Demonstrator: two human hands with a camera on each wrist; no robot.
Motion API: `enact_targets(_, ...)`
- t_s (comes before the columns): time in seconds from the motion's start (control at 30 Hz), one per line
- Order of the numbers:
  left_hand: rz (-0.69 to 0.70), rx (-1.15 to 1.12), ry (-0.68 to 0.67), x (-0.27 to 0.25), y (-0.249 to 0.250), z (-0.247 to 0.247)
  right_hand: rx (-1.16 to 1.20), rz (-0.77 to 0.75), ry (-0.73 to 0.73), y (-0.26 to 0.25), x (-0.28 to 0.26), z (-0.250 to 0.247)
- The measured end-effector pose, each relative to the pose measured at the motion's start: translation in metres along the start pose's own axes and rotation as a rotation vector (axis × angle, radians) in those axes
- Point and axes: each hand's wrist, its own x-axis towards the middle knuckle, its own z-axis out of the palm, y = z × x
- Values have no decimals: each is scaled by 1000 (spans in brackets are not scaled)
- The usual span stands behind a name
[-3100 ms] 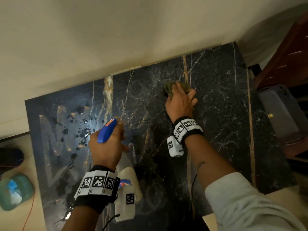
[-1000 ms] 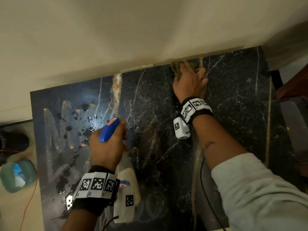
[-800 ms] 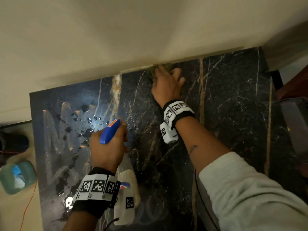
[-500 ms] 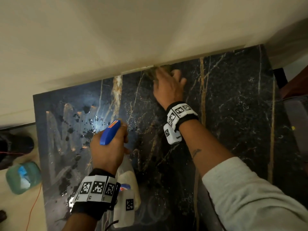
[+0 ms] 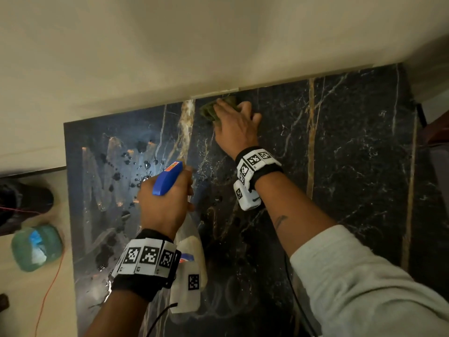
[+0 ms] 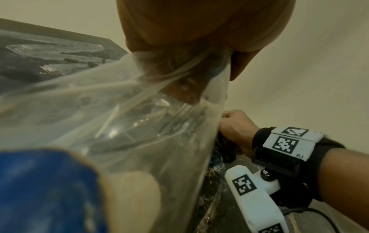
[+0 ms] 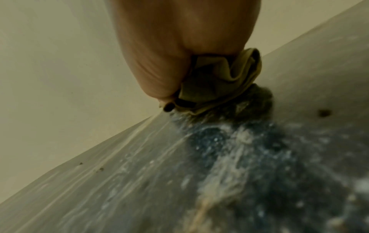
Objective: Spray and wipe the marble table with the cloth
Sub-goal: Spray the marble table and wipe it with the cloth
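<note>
One cloth (image 5: 218,110) | olive, crumpled | under right hand (image 5: 237,127) | wet marble table (image 5: 352,166)

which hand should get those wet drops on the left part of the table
Right, probably. The right hand already presses the cloth on the table by the wall, with the droplets to its left. The left hand is busy gripping the spray bottle.
</note>
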Motion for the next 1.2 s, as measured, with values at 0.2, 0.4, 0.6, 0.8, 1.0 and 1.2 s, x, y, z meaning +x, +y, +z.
enact_targets(0.2,-29,-70,46,-3,-6,-22,94,454,130,-1,-5,-1)
enact_targets(0.4,-66,-71,41,-7,-13,-30,42,114,14,-53,-43,16)
enact_targets(0.6,-72,-75,11,-12,-10,-31,-18,211,69,-18,-39,5)
enact_targets(0.8,-63,-74,40,-14,-16,-41,41,432,75,-30,-27,1)
enact_targets(1.0,-91,-93,27,-19,-21,-43,54,379,103,-61,11,3)
enact_targets(1.2,-82,-78,59,-12,-26,-52,-12,44,9,-58,18,7)
